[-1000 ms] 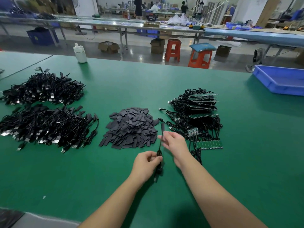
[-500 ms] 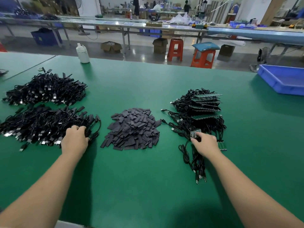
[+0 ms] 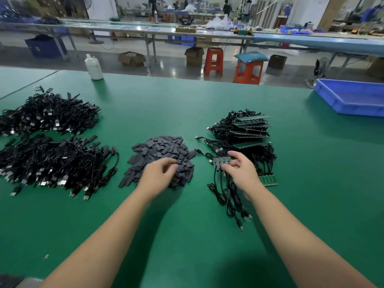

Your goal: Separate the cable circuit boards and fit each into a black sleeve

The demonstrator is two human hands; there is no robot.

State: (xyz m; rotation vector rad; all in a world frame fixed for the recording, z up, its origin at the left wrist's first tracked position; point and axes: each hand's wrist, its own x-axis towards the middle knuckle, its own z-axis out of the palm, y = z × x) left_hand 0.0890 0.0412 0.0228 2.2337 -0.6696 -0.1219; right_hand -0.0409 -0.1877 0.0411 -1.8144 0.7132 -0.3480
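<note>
Your right hand (image 3: pixel 242 172) pinches a joined strip of cable circuit boards (image 3: pixel 222 160) at centre right of the frame, thumb above and fingers curled below, so the strip is lifted off the green table (image 3: pixel 311 204). Its cables (image 3: pixel 227 196) trail down toward the lower centre, free of the stock behind. Holding the strip by one end leaves its left end exposed, which suits snapping off a single board.

Your left hand (image 3: pixel 161 173) hovers over the near edge of the pile of black sleeves (image 3: pixel 164 150) at frame centre, fingers loosely curved. Motion blur covers the fingertips, so you cannot tell whether a sleeve is already pinched.

The unprocessed stock (image 3: pixel 247 129), stacked green strips on coiled cables, lies just behind the right hand. A second green strip (image 3: pixel 269 180) lies flat on the table, just right of the right wrist. Two heaps of black cables (image 3: pixel 52 161) occupy the left of the frame, apparently finished units.

The layout places sleeves between stock and output, so each hand reaches only its own side. By this judgement, the step in hand is separation, with sleeving to follow.

A blue tray (image 3: pixel 353 100) sits at upper right and a white bottle (image 3: pixel 94 67) at upper left.
</note>
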